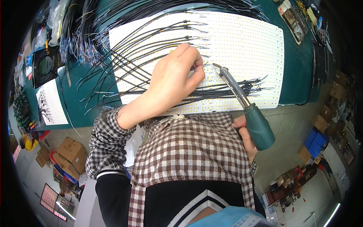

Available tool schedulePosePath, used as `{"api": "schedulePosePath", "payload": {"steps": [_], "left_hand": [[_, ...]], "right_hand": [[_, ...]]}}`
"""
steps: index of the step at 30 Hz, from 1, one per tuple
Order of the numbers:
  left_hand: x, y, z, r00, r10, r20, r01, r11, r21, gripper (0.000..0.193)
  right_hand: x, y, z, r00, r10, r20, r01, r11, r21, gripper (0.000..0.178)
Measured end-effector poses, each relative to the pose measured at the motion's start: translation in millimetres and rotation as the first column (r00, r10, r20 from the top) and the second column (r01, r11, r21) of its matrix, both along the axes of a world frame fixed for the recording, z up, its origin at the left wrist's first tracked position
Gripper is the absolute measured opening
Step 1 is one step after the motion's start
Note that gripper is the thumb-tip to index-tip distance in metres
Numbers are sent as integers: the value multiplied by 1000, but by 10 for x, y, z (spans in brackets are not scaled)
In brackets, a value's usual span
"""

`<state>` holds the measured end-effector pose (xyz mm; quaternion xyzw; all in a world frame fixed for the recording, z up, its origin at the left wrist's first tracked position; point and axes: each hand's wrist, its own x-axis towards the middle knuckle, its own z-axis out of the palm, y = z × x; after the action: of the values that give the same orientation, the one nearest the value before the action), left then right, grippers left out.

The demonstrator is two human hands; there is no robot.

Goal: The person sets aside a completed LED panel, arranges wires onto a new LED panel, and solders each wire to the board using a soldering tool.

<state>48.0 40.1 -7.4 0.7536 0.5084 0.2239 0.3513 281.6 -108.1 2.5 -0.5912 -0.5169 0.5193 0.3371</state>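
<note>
My left hand (176,73) is closed in a pinch over the middle of a white LED board (245,41), its fingertips on a thin black cable that the hand mostly hides. My right hand (247,140) is wrapped around the green handle of a soldering iron (259,126). The iron's tip points at the board just right of my left fingertips; whether it touches is hard to tell. Several black cables (151,34) with stripped ends lie across the board's left half. Another bunch of black cables (215,92) rests along the board's near edge.
Thick bundles of cables (85,41) lie at the back left of the green table (77,102). A black fan (45,66) and a smaller white board (52,102) are at the left. A stained box (293,22) sits at the back right. Cardboard boxes (70,157) stand on the floor.
</note>
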Motion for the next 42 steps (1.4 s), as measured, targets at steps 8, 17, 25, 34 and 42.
{"api": "schedulePosePath", "payload": {"steps": [8, 17, 25, 34, 42], "left_hand": [[33, -35, -34, 999, 35, 41, -38, 997, 61, 10], [77, -62, -59, 997, 52, -56, -45, 992, 117, 11], [106, -77, -100, 994, 78, -81, -65, 986, 153, 11], [107, -78, -101, 993, 82, -84, -66, 981, 181, 12], [114, -82, -84, 993, 83, -89, -66, 981, 181, 12]], "right_hand": [[-55, -13, 0, 986, -117, -120, 107, 991, -83, 35], [-56, 0, 12, 987, -114, -115, 101, 989, -112, 32], [-73, -52, -159, 959, -231, -167, 233, 972, -5, 42], [-80, -81, -176, 961, -243, -135, 245, 970, -6, 46], [-66, -76, -177, 969, -214, -122, 217, 976, 4, 53]]}}
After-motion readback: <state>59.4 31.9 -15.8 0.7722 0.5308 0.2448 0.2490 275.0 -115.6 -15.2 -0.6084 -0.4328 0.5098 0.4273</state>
